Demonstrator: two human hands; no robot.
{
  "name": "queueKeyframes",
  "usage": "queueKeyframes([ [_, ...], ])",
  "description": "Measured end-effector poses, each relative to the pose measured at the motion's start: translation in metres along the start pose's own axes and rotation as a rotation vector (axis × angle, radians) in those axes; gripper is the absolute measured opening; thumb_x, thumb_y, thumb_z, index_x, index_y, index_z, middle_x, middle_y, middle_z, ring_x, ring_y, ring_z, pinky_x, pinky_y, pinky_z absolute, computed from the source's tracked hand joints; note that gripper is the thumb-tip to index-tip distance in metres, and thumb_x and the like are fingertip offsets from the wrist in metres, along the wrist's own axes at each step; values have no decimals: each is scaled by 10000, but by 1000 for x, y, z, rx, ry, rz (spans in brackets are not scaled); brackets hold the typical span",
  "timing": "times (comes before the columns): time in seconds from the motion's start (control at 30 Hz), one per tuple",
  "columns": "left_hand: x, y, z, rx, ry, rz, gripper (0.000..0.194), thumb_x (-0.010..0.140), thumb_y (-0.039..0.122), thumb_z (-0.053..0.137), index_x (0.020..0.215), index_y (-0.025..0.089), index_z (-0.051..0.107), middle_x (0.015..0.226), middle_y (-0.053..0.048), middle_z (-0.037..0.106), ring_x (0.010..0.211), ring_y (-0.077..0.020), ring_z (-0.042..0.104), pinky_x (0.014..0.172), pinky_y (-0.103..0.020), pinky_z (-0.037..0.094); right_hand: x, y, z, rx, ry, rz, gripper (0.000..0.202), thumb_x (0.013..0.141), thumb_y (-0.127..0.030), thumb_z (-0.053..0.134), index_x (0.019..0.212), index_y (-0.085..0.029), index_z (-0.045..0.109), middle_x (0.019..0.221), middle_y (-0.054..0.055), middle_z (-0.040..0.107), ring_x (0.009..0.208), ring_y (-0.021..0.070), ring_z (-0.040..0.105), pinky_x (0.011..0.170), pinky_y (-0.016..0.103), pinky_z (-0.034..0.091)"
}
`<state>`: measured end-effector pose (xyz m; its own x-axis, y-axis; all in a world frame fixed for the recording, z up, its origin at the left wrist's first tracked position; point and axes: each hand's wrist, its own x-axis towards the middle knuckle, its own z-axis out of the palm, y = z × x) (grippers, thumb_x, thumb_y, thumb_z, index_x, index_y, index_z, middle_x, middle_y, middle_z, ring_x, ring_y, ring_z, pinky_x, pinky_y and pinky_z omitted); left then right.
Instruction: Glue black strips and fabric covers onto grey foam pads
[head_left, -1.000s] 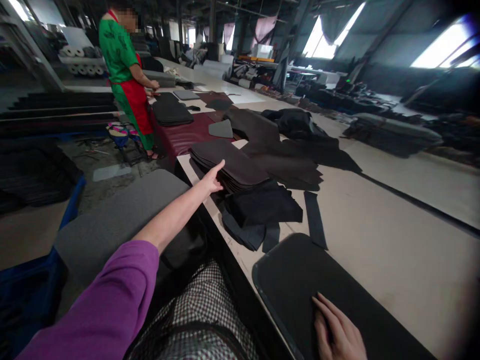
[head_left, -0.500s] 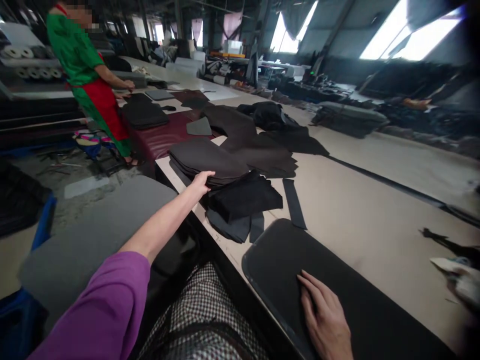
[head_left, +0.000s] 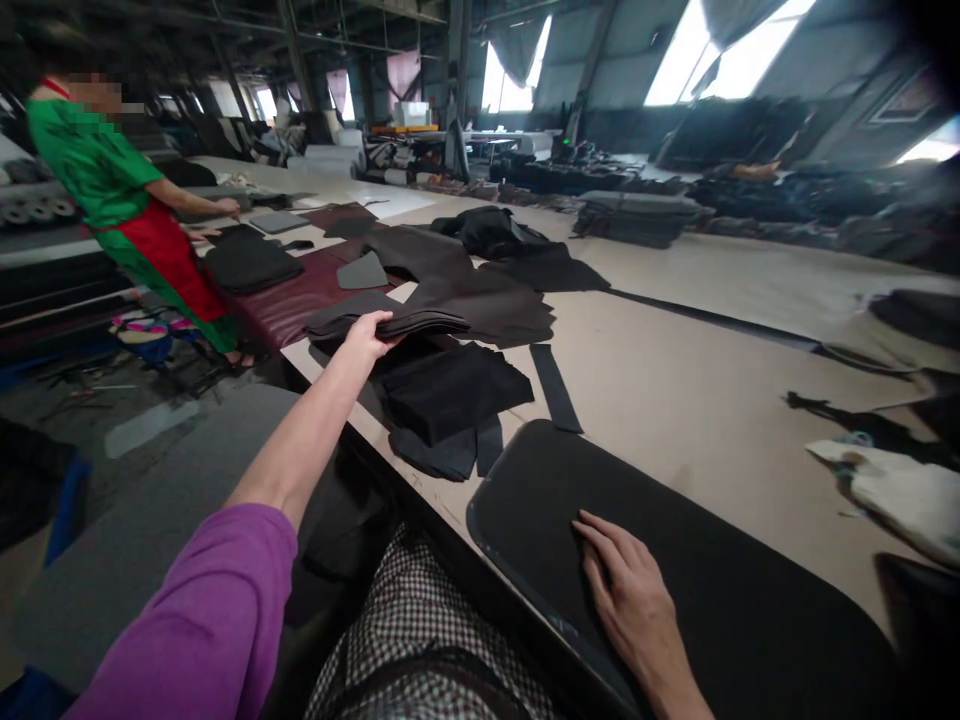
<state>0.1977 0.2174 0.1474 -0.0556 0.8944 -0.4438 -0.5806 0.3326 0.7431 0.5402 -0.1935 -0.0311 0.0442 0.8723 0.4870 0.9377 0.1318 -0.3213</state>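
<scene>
My left hand (head_left: pixel 370 335) reaches forward and is closed on the near edge of a stack of dark sheet pieces (head_left: pixel 424 319). That edge is raised and curved, with several layers showing. Below it lie crumpled black cloth pieces (head_left: pixel 450 385) at the table's edge. My right hand (head_left: pixel 626 585) rests flat with fingers stretched on a large black panel with rounded corners (head_left: pixel 536 490). A narrow dark strip (head_left: pixel 555 388) lies just beyond the panel.
More dark sheets (head_left: pixel 491 300) spread over the pale table (head_left: pixel 675 400). A person in a red apron (head_left: pixel 169 260) stands at the far left, hands over the table. A grey panel (head_left: pixel 172 510) sits low at my left. White cloth (head_left: pixel 885 490) lies at right.
My left hand has lifted the near edge of the dark stack, which lay flat before. My right hand stays on the panel. The camera view has turned to the right.
</scene>
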Motion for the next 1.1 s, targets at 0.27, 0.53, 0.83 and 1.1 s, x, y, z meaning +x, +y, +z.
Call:
queueKeyframes([
  [0.27, -20, -9, 13, 11, -40, 7, 250, 899, 48, 613, 1115, 170, 645, 853, -66, 737, 875, -223, 749, 800, -398, 671, 2, -3, -2, 0, 5, 0, 300, 1064, -323, 464, 1281, -234, 652, 1355, 76, 671, 1206, 253, 622, 1045, 446, 501],
  [0.53, -72, -80, -7, 35, -171, -35, 171, 763, 69, 797, 906, 111, 712, 759, -72, 748, 796, -235, 764, 858, -430, 661, 1, -1, -1, 4, 1, 13, 329, 1058, -375, 459, 1276, -241, 665, 1330, 87, 689, 1168, 272, 646, 1037, 469, 504],
  [0.83, -88, -131, -34, -45, -233, -165, 165, 746, 103, 850, 807, 128, 698, 777, -88, 757, 766, -214, 743, 911, -481, 624, -2, 8, -8, 35, 3, -19, 369, 1042, -498, 475, 1162, -238, 707, 1263, 94, 700, 1112, 295, 651, 970, 477, 523],
  [1.1, -98, -126, -55, -77, -368, -327, 76, 841, 110, 746, 879, 157, 700, 938, -104, 770, 844, -186, 755, 970, -426, 612, 95, -52, -52, -13, -18, -160, 388, 1037, -525, 469, 1259, -287, 680, 1272, 54, 700, 1113, 270, 664, 988, 437, 521],
])
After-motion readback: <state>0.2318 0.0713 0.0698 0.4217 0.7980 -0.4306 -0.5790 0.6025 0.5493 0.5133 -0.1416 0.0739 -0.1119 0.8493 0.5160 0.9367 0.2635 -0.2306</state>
